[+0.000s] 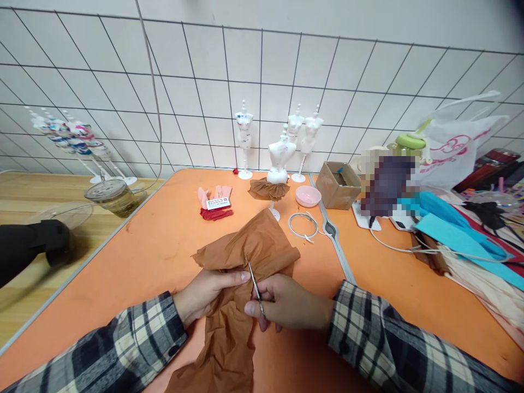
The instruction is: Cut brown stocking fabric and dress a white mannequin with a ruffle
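A crumpled piece of brown crepe-like material stretches from the middle of the table down past the lower edge of view. My left hand pinches it, thumb on top. My right hand grips small scissors, thumb and fingers about the handles, the blades pointing up and away into the material. Behind the sheet stands a small white mannequin with a ruffled brown skirt around its lower part. Whether the skirt is the same material I cannot tell for certain.
More small mannequins stand by the tiled wall. A pink bowl, a wire coil and a cardboard box are right of centre. Red and pink scraps lie left. Blue sheets and cables crowd the far right.
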Available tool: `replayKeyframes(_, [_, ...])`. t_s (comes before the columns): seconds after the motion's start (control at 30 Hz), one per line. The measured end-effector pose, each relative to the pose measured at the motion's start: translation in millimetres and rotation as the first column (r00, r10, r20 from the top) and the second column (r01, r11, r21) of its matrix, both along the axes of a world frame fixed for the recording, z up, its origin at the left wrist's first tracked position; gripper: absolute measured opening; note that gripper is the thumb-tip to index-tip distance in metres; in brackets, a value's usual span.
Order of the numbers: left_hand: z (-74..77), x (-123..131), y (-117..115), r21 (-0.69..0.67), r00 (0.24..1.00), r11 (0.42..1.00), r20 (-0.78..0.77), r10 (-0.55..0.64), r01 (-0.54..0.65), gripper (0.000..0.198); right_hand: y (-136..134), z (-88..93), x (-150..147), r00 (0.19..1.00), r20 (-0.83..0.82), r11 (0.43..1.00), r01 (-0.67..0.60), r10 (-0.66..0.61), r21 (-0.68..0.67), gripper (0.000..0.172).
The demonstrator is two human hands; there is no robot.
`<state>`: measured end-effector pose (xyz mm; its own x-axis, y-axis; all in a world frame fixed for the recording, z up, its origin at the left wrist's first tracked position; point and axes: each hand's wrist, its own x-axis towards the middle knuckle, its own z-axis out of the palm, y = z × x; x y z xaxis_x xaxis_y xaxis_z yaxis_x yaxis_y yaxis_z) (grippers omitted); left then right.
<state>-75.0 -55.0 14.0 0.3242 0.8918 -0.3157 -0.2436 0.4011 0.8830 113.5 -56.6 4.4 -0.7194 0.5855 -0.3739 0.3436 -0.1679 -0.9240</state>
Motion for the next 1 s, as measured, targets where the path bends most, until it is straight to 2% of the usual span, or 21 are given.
replayKeyframes(0.13, [0.7, -0.1, -0.7, -0.003, 0.999, 1.0, -0.017, -0.031, 0.031, 0.043, 0.0, 1.5, 1.3, 1.0, 0.002, 1.0, -0.004, 0.004, 0.027, 0.027])
replayKeyframes(0.47, [1.7, -1.0, -1.9, 0.003, 0.999, 0.999, -0.003, -0.033, 0.033, 0.056, -1.1, 0.5, -0.5, 1.0, 0.023, 1.0, 0.001, -0.002, 0.031, 0.023])
replayKeyframes(0.53, [0.9, 0.5, -0.9, 0.045, 0.998, 0.998, -0.039, 0.039, -0.037, 0.057, -1.3, 0.2, -1.4, 1.0, 0.024, 1.0, 0.006, -0.007, 0.03, 0.023])
replayKeyframes(0.63, [-1.7, 3.9, 1.9, 0.137, 0.973, 0.971, -0.094, 0.211, -0.197, 0.055, -1.6, -1.6, -2.2, 1.0, 0.024, 0.999, 0.014, -0.015, 0.042, 0.023])
replayKeyframes(0.73, [-3.1, 6.3, 3.6, 0.093, 0.961, 0.961, -0.068, 0.269, -0.262, 0.049, -1.7, -4.0, -2.4, 0.999, 0.015, 0.999, 0.028, -0.029, 0.035, 0.023])
replayKeyframes(0.83, [-0.9, 5.7, 2.3, -0.009, 0.979, 0.979, -0.04, 0.202, -0.203, 0.046, -1.2, -5.6, -2.3, 1.0, 0.004, 0.999, 0.028, -0.028, 0.029, 0.022])
replayKeyframes(0.93, [1.4, 1.9, -0.1, -0.054, 0.999, 0.998, -0.025, 0.031, -0.033, 0.044, -1.0, -6.1, -2.4, 1.0, 0.007, 0.999, 0.026, -0.026, 0.027, 0.021])
replayKeyframes(1.0, [0.9, -1.6, -0.9, -0.055, 0.997, 0.998, -0.074, -0.037, 0.033, 0.04, -1.2, -5.7, -2.3, 1.0, 0.008, 0.999, 0.029, -0.029, 0.028, 0.021])
